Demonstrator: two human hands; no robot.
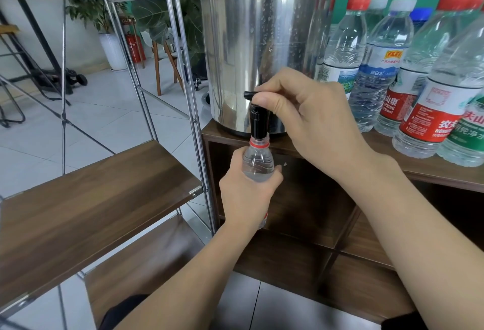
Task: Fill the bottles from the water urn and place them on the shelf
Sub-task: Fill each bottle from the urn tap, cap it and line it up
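Note:
A tall steel water urn (243,28) stands on a dark wooden cabinet (440,170). Its black tap (255,120) points down into the open neck of a clear plastic bottle (258,162) with a red neck ring. My left hand (246,196) grips that bottle round its body and holds it upright under the spout. My right hand (301,112) pinches the tap's black lever (248,94) between thumb and fingers. Water shows in the bottle's upper part; its lower half is hidden by my hand.
Several capped water bottles (377,67) stand on the cabinet to the right of the urn. A metal-framed rack with brown wooden shelves (91,204) stands at the left, close to the cabinet. Behind it are a tiled floor, stools and potted plants.

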